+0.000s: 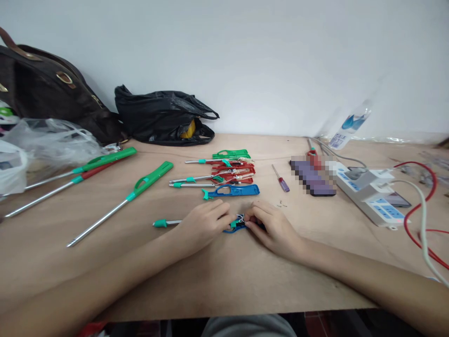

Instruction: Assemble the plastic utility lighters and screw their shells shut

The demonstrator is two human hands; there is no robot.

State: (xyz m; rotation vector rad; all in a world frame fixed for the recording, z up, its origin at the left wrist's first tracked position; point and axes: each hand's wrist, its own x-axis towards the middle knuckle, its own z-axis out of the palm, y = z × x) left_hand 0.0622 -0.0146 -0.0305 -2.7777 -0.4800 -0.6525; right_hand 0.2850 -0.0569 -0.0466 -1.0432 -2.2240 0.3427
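Note:
An opened blue gas lighter lies on the table between my hands, its metal tube pointing left to a teal tip. My left hand is closed over the tube end of the handle and hides much of it. With fingers pinched, my right hand grips the handle's right part, where white wire and a dark inner part show. A detached blue handle half lies just beyond, with a teal trigger at its left end. Farther back are opened red lighters with their inner parts exposed.
A screwdriver and several tiny screws lie right of centre. Whole lighters, including a green one, lie left. A black bag, phone, power strip with red cable, and bottle stand around.

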